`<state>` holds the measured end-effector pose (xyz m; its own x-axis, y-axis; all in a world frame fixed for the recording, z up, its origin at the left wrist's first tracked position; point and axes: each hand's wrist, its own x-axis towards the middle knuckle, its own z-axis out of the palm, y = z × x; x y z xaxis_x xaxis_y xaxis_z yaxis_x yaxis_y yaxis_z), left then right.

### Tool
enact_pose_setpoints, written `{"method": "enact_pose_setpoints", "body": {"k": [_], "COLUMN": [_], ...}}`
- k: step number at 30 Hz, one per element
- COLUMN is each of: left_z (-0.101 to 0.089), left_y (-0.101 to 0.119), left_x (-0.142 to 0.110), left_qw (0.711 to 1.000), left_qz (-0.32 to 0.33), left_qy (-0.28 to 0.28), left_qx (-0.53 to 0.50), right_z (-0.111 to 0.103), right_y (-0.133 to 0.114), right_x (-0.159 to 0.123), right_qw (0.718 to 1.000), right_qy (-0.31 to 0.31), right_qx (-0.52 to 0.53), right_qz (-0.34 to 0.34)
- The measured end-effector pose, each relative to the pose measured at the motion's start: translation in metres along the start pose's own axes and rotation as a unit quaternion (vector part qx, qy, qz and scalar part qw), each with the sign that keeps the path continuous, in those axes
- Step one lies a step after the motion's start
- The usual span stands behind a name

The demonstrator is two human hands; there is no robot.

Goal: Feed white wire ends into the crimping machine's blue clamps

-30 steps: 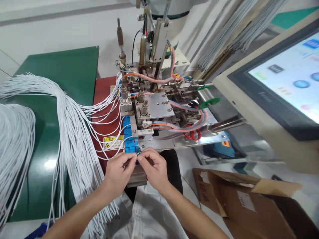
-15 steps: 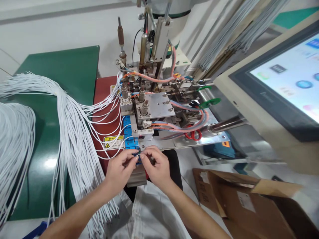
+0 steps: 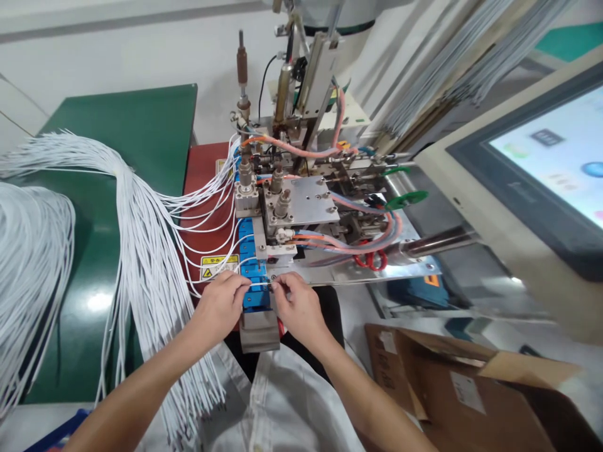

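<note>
A white cable (image 3: 258, 284) stretches between my two hands over the blue fixture blocks (image 3: 254, 269) at the machine's near left edge. My left hand (image 3: 221, 301) pinches it on the left side of the blocks. At their right side, my right hand (image 3: 298, 306) pinches the cable's end; the tip is hidden by the fingers. Other white cables (image 3: 207, 220) run from a large bundle (image 3: 141, 251) into the blue blocks farther up. The metal machine (image 3: 301, 198) with its fittings and tubes stands just beyond my hands.
A green table (image 3: 155, 119) at left carries the bundle and a coil of white cables (image 3: 35, 270). On the right a screen panel (image 3: 546, 157) leans in on an arm, above an open cardboard box (image 3: 424, 389). A grey metal piece (image 3: 260, 333) juts out below the blocks.
My left hand has moved left, away from my right hand, so a straight length of cable shows between them. The view has shifted slightly, and more of the blue blocks shows.
</note>
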<state>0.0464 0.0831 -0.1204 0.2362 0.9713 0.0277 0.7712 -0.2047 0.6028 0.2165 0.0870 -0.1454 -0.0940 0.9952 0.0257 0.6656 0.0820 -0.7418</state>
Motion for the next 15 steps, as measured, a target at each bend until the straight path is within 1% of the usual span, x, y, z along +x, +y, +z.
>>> {"method": "enact_pose_setpoints", "body": {"k": [4,7,11,13,15], "left_z": [0.000,-0.001,0.000,0.000,0.001], "left_y": [0.003,0.004,0.005,0.005,0.005], "left_x": [0.002,0.003,0.003,0.003,0.002], "left_qw": [0.999,0.999,0.999,0.999,0.998], "left_qz": [-0.020,-0.021,-0.013,-0.003,0.008], "left_qy": [-0.013,-0.023,-0.027,-0.023,-0.018], "left_qx": [0.022,0.035,0.039,0.043,0.052], "right_z": [-0.001,-0.003,-0.007,-0.006,0.000], "right_y": [0.000,0.003,0.010,0.012,0.013], "right_x": [0.003,0.007,0.011,0.012,0.013], "right_qw": [0.999,0.998,0.996,0.997,0.998], "right_qy": [-0.029,-0.048,-0.073,-0.063,-0.042], "right_qx": [0.005,0.021,0.047,0.044,0.032], "right_qz": [0.033,0.040,0.025,0.006,-0.016]}}
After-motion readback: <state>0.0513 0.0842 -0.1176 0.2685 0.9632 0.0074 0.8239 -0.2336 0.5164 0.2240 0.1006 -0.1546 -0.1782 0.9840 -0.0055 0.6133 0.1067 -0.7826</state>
